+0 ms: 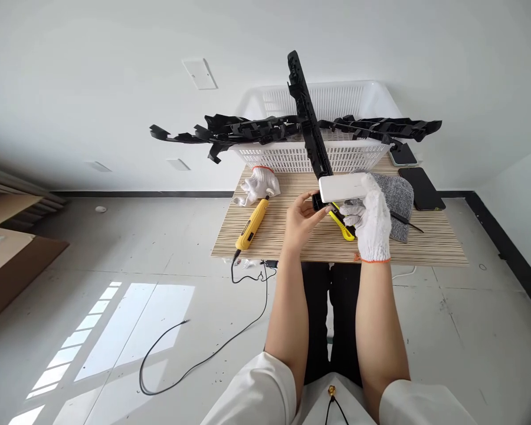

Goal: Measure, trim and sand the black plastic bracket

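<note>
Bare, my left hand (301, 219) grips the near end of a long black plastic strip (308, 118) between thumb and fingers. The strip slants up and away across the basket. My right hand (371, 221), in a white knit glove with an orange cuff edge, holds a smooth white rectangular block (341, 188) over the strip's near end. Whether block and strip touch, I cannot tell. Below the block, partly hidden, lies a yellow utility knife (343, 227). A grey cloth (393, 198) is just right of the gloved hand, with a thin dark tool (407, 221) on it.
A white plastic basket (274, 158) stands at the back with several black plastic parts (252, 130) across it. On the table's (438, 248) left are a loose white glove (259, 186) and a yellow corded power tool (252, 225). A black phone (421, 188) lies right. A cable (212, 354) trails over the floor.
</note>
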A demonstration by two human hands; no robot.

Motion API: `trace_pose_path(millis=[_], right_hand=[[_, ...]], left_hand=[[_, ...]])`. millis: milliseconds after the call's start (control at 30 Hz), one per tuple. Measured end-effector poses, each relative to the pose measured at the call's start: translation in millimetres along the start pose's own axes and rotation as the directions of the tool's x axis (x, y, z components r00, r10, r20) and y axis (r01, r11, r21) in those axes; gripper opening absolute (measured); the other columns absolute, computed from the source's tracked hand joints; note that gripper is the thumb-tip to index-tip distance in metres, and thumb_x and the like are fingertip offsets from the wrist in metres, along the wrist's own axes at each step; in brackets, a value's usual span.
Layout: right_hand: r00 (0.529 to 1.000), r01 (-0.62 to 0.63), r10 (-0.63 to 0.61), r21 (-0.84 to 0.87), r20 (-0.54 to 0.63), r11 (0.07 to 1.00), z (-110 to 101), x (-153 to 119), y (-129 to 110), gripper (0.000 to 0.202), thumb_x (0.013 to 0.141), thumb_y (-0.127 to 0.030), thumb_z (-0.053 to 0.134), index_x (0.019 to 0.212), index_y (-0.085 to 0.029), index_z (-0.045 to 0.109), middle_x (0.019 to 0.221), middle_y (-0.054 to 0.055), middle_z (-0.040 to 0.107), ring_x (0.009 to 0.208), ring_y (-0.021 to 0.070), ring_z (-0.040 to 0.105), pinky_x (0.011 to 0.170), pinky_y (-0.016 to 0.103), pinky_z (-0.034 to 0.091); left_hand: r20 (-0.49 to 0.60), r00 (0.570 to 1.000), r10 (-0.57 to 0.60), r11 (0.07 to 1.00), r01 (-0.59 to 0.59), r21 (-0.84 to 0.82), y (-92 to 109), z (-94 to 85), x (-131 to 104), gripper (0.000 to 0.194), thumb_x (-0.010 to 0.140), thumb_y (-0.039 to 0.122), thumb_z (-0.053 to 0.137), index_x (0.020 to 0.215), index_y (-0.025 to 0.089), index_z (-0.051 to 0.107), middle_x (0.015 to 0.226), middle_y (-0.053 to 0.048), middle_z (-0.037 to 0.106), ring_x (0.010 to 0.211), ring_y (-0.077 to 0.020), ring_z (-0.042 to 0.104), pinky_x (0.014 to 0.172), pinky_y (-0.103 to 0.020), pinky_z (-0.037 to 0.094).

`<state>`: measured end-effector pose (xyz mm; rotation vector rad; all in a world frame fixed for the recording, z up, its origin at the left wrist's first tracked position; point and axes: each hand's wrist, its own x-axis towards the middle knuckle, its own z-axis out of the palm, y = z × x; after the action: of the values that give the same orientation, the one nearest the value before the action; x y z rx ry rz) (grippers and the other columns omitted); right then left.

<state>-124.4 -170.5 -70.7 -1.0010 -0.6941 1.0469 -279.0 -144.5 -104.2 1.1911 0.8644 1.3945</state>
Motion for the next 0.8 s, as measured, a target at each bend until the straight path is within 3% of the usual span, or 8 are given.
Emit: trace_pose_path(millis=[167, 267, 400, 533, 600, 700, 733, 800], right_hand=[[0.999, -0.032, 0.032, 0.019, 0.022, 0.999, -7, 0, -1, 0.046, 0.082, -0.056, 0.072, 0.113, -0.021, 0.073, 0.081, 0.003, 0.071, 0.052, 0.0121, 0.061, 0.038, 0.022, 0.04], [0.999, 0.046, -0.046, -0.007, -0.024, 0.999, -14, 2, 2, 0.047, 0.079, -0.048, 0.078, 0.119, -0.024, 0.072, 0.08, 0.001, 0.072, 0.055, 0.0118, 0.062, 0.043, 0.021, 0.044], [0.971, 0.185, -0.18, 0.018, -0.157, 0.982, -17, 4, 2, 0.038, 0.082, -0.045, 0.075, 0.116, -0.028, 0.071, 0.085, -0.002, 0.072, 0.056, 0.0083, 0.06, 0.048, 0.02, 0.046], [0.993, 0.114, -0.113, -0.016, 0.045, 0.993, -12, 6, 5, 0.036, 0.082, -0.045, 0.075, 0.112, -0.026, 0.072, 0.077, -0.002, 0.068, 0.054, 0.0079, 0.056, 0.049, 0.02, 0.045], [0.99, 0.133, -0.134, -0.019, -0.05, 0.991, -13, 9, 6, 0.036, 0.081, -0.045, 0.074, 0.112, -0.025, 0.071, 0.072, -0.004, 0.065, 0.052, 0.0072, 0.053, 0.048, 0.019, 0.044], [0.933, 0.232, -0.212, 0.036, -0.291, 0.972, -17, 11, 4, 0.035, 0.078, -0.042, 0.073, 0.109, -0.027, 0.068, 0.078, -0.005, 0.065, 0.051, 0.0049, 0.049, 0.046, 0.017, 0.039], [0.941, 0.217, -0.193, 0.057, -0.278, 0.975, -17, 11, 3, 0.034, 0.077, -0.04, 0.074, 0.107, -0.027, 0.068, 0.081, -0.004, 0.065, 0.051, 0.0045, 0.048, 0.046, 0.017, 0.038], [0.991, 0.099, -0.093, 0.059, -0.093, 0.993, -15, 8, 3, 0.032, 0.075, -0.04, 0.077, 0.104, -0.027, 0.069, 0.08, -0.004, 0.064, 0.052, 0.0052, 0.048, 0.046, 0.019, 0.039]], left_hand=[[0.01, 1.0, 0.008, 1.0, -0.008, -0.01, -1, 3.0, 2, 0.065, 0.066, 0.047, 0.095, 0.117, 0.019, 0.067, 0.103, -0.009, 0.078, 0.098, -0.0243, 0.075, 0.088, -0.036, 0.061], [0.025, 1.0, -0.009, 0.999, 0.008, 0.05, -4, 10.1, 0, 0.065, 0.064, 0.041, 0.096, 0.118, 0.019, 0.066, 0.1, -0.007, 0.077, 0.097, -0.0238, 0.075, 0.089, -0.037, 0.062], [0.09, 0.995, -0.031, 0.986, 0.016, 0.167, -8, 20.2, -2, 0.053, 0.074, 0.033, 0.09, 0.121, 0.02, 0.068, 0.095, -0.006, 0.077, 0.093, -0.0239, 0.076, 0.09, -0.04, 0.062], [0.078, 0.997, 0.016, 0.968, -0.035, 0.25, -10, 21.7, -3, 0.044, 0.076, 0.026, 0.085, 0.117, 0.019, 0.072, 0.111, -0.009, 0.079, 0.106, -0.0288, 0.074, 0.094, -0.042, 0.061], [0.088, 0.996, 0.005, 0.953, -0.031, 0.3, -9, 17.9, -3, 0.041, 0.077, 0.025, 0.084, 0.116, 0.019, 0.073, 0.108, -0.009, 0.08, 0.104, -0.0278, 0.075, 0.094, -0.041, 0.06], [0.07, 0.998, 0.002, 0.961, -0.021, 0.275, -7, 10.4, -1, 0.039, 0.076, 0.025, 0.083, 0.113, 0.018, 0.073, 0.105, -0.008, 0.08, 0.097, -0.0246, 0.076, 0.092, -0.039, 0.06], [0.053, 0.999, 0.011, 0.967, -0.024, 0.254, -6, 8.5, 0, 0.039, 0.074, 0.025, 0.084, 0.111, 0.018, 0.073, 0.107, -0.008, 0.08, 0.097, -0.0247, 0.076, 0.091, -0.038, 0.06], [0.037, 0.999, 0.015, 0.971, -0.024, 0.236, -4, 6.1, 0, 0.039, 0.07, 0.022, 0.085, 0.107, 0.017, 0.074, 0.107, -0.008, 0.08, 0.097, -0.0262, 0.075, 0.088, -0.037, 0.059]])
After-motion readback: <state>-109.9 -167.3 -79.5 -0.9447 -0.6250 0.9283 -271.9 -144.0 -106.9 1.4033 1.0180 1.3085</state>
